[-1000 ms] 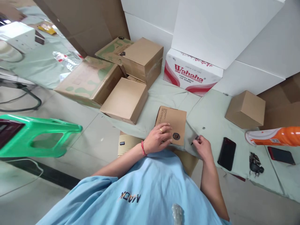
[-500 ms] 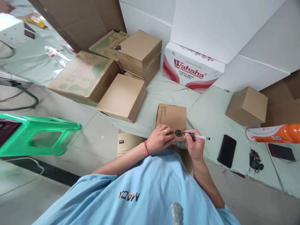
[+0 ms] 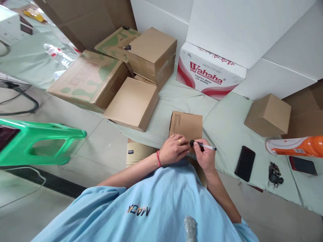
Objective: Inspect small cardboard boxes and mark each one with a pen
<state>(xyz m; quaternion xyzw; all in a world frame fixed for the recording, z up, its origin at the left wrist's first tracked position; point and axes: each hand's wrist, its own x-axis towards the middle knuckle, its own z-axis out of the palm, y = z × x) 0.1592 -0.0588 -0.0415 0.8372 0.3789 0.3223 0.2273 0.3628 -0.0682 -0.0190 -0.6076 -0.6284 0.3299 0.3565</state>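
Right grip [image 3: 205, 157] holds a pen [image 3: 210, 147] (left hand [image 3: 174, 148] rests on the box [image 3: 190, 124]).

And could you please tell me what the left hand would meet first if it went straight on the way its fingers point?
The left hand would probably meet the right hand or the pen it grips; depth leaves unclear which comes first.

A blue shirt [image 3: 166, 195], red bracelet [image 3: 158, 158] and gold ring [image 3: 179, 142] are worn.
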